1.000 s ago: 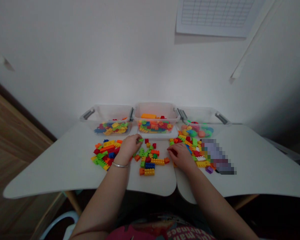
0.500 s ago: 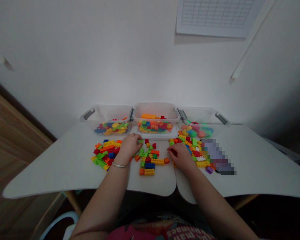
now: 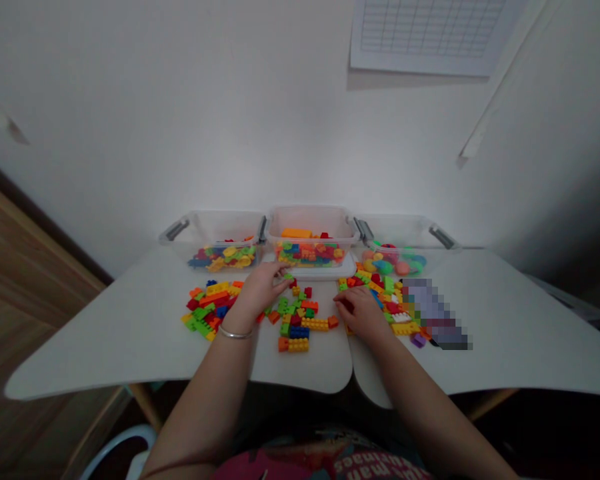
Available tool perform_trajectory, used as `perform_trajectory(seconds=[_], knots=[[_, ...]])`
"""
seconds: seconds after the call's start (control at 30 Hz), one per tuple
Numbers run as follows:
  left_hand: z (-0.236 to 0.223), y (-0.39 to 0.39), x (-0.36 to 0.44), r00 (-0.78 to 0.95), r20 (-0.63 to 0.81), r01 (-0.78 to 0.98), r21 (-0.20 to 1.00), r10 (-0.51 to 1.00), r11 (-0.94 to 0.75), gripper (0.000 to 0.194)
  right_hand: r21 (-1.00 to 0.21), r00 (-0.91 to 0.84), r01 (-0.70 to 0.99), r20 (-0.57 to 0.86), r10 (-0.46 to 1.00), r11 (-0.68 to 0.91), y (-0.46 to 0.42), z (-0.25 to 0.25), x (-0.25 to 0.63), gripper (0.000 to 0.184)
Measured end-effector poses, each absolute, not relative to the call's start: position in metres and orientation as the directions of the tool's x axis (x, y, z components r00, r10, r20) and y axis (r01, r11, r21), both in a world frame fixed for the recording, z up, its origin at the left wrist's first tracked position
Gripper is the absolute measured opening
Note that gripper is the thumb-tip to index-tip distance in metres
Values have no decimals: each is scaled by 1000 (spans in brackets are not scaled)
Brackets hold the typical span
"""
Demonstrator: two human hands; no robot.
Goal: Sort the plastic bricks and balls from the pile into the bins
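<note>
My left hand (image 3: 264, 288) is above the left middle of the white table, a bracelet on its wrist. A small green building brick (image 3: 289, 276) shows between its thumb and fingertips, seemingly pinched there. Just below lies a red brick (image 3: 293, 283). My right hand (image 3: 361, 308) rests at the left edge of the right-hand brick pile (image 3: 395, 308), its fingers slightly curled, thumb apart, with nothing visible between them. Between the hands, loose bricks and joined pieces are spread out, among them a yellow brick (image 3: 299, 345) against an orange one and a blue brick (image 3: 300, 331).
Three clear bins stand along the wall: the left bin (image 3: 220, 223) and middle bin (image 3: 313, 217) hold bricks, the right bin (image 3: 405, 230) round colourful pieces. Another brick pile (image 3: 205, 310) lies left of my left hand. A blurred-out phone-like object (image 3: 435, 313) lies at right.
My left hand has moved up and slightly toward the middle bin, and the green brick at its fingertips has shifted with it. My right hand has stayed in place.
</note>
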State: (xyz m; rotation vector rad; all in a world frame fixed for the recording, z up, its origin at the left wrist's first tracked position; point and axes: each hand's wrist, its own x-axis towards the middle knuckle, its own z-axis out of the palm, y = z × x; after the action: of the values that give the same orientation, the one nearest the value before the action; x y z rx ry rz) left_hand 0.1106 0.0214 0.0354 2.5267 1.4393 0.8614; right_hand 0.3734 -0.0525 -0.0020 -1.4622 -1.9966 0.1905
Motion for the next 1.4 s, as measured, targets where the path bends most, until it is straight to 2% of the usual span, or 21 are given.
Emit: perform_trajectory(seconds=[0.1,0.27,0.37,0.57,0.83,1.03,1.27,1.4], knots=[[52,18,111,414,528,699,337,741,-631,25,-473,-171,797,421,891,376,-53,-1,374,12],[78,12,125,250,741,681,323,624,-657,21,-471,-174,799,415,893,375,-52,-2,374,12],[85,15,140,177,788,707,315,590,-633,17,-476,-168,797,417,893,372,-52,-3,374,12],[90,39,165,18,763,774,398,646,-493,20,-465,-166,806,418,893,368,-53,-2,373,13],[90,51,172,154,677,809,333,720,-485,22,-470,-172,802,408,897,368,-53,0,373,13],[89,53,172,176,643,831,308,745,-463,30,-469,-173,803,405,898,367,-53,-1,374,12],[92,46,176,198,621,890,210,758,-405,33,-473,-168,803,407,898,364,-54,-2,373,12],[92,45,176,229,595,888,196,770,-415,36,-472,-167,802,413,895,367,-53,-2,373,12]])
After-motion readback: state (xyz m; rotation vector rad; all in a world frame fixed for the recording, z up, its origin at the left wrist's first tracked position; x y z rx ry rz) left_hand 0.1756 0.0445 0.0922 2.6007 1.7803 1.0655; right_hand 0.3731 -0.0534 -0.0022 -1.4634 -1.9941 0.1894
